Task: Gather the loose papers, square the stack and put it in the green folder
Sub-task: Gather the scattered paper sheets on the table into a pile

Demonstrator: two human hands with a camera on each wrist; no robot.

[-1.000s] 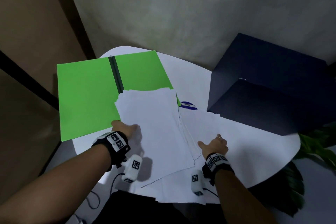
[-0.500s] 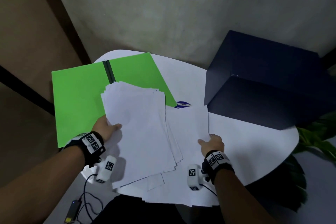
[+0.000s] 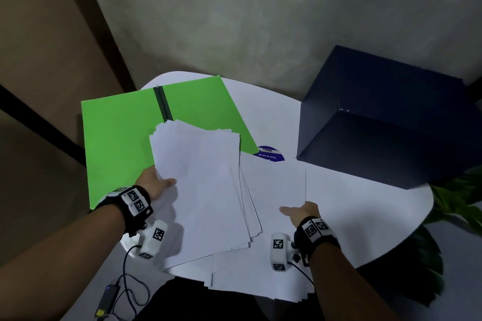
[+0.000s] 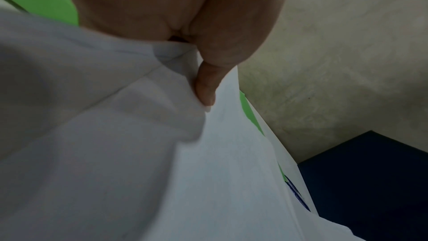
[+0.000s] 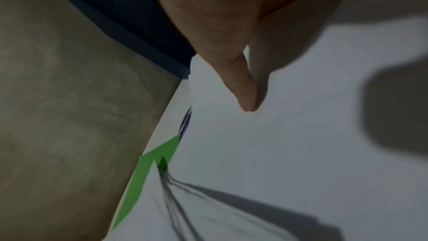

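A fanned stack of white papers lies tilted across the white round table, its far end overlapping the near right corner of the open green folder, its sheets splayed along the right and near edges. The left hand holds the stack at its left edge: the thumb lies on top of the sheets and the other fingers are hidden under them, so the grip pinches the papers, which buckle beside the thumb in the left wrist view. More loose sheets lie flat on the table to the right of the stack and under its near end, some overhanging the table's near edge. The right hand rests on these sheets near their right edge, thumb pointing left; in the right wrist view its thumb lies straight against the paper, the grip relaxed and closing on nothing. The folder lies spread flat at the far left of the table with a dark spine strip down its middle, its left leaf projecting past the table's edge. A blue round sticker shows just beside the folder's right corner, partly covered by paper. A dark navy box stands at the far right of the table. Green plant leaves show beyond the table's right edge, and a black cable hangs below the left wrist.
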